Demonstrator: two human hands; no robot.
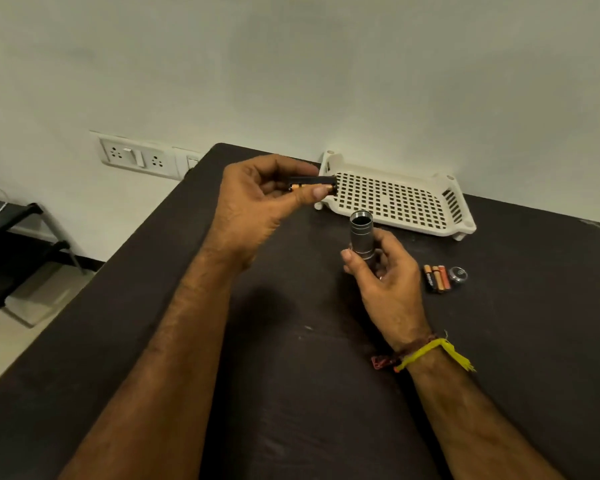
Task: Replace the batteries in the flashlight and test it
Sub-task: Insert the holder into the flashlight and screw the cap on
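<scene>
looks like a plain room in a home or small office here: bare white wall (326, 64), a strip of wall sockets and switches (142, 157) set low beside the dark tabletop (291, 375). a white slotted plastic tray (395, 199) sits against the wall, and off left, a black folding stand (21, 244) on pale floor tiles (21, 327).

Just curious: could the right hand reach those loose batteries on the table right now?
Probably yes: the batteries lie close beside the right hand with bare table between, but that hand holds the flashlight body.
</scene>
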